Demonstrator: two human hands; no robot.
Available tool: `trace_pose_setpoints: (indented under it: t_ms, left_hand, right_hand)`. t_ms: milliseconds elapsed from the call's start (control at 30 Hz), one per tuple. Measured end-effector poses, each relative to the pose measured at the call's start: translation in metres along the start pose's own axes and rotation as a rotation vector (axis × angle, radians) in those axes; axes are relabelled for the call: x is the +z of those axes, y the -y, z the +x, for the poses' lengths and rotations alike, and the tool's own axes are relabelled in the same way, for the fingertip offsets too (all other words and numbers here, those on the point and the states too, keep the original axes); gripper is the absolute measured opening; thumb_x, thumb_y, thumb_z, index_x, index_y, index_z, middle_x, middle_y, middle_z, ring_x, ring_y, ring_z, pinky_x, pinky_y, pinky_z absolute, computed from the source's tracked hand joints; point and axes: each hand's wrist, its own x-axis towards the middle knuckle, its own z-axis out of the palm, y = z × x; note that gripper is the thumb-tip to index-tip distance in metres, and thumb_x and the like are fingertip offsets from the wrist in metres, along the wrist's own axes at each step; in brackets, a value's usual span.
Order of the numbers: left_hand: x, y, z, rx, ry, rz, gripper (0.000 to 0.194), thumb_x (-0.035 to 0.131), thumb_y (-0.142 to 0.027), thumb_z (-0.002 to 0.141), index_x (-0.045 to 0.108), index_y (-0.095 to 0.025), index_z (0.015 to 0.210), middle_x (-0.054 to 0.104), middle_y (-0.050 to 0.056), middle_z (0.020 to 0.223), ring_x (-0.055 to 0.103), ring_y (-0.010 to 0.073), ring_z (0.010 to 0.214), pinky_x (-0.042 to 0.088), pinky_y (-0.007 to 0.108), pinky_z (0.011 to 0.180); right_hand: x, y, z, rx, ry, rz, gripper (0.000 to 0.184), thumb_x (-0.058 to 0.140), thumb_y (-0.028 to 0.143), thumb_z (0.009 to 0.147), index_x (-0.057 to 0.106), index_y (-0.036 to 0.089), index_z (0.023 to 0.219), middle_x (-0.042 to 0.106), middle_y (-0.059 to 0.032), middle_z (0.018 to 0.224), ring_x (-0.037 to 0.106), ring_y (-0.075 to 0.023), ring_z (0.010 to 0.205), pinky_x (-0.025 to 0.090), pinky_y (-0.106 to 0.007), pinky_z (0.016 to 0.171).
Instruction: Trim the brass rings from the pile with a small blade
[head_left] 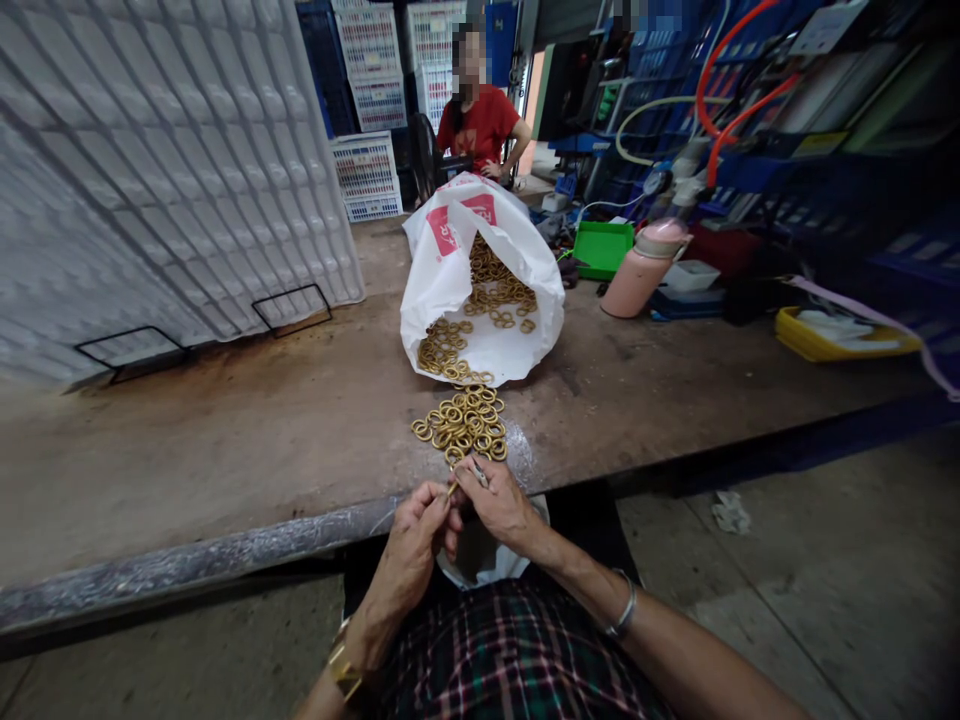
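Note:
My left hand (pixel 421 528) is closed, pinching a brass ring (pixel 452 488) seen nearly edge-on between thumb and finger. Close beside it, my right hand (pixel 501 507) is closed around a small silver metal tool (pixel 480 472); its kind is mostly hidden by the fingers. Both hands meet at the table's front edge, and the fingers hide where tool and ring come together. Just beyond them lies a pile of brass rings (pixel 463 425). It trails back into a white plastic bag (pixel 431 290) lying with its mouth towards me, with many more rings inside.
Below my hands is a white-rimmed container or bag (pixel 491 575) at my lap. Stacked white ribbed trays (pixel 187 180) stand on the table's left. A pink bottle (pixel 637 275), green tray (pixel 604 250) and yellow tray (pixel 814 340) are at right. A person in red (pixel 491 125) is behind the bag.

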Motion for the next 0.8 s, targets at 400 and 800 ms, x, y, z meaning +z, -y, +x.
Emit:
trace_pose_setpoints:
  t_ms: [400,800]
  left_hand:
    - [-0.003,-0.001,0.000,0.089,-0.067,0.186,0.029,0.049,-0.044,0.081,0.050,-0.017,0.071,0.050,-0.004,0.058,0.042,0.0067,0.046,0.036,0.020,0.047]
    - [-0.004,0.001,-0.003,0.066,-0.092,0.228,0.029,0.045,-0.044,0.083,0.046,-0.018,0.070,0.048,-0.005,0.056,0.041,0.0062,0.044,0.034,0.020,0.047]
  right_hand:
    - [0.000,-0.008,-0.014,-0.139,0.139,-0.638,0.028,0.043,0.009,0.069,0.057,0.019,0.091,0.066,-0.0034,0.077,0.059,-0.0161,0.072,0.035,-0.024,0.062]
    - [0.003,-0.004,-0.013,-0.061,0.194,-0.819,0.025,0.041,0.011,0.073,0.053,0.015,0.094,0.067,-0.0072,0.082,0.059,-0.0174,0.072,0.030,-0.025,0.059]
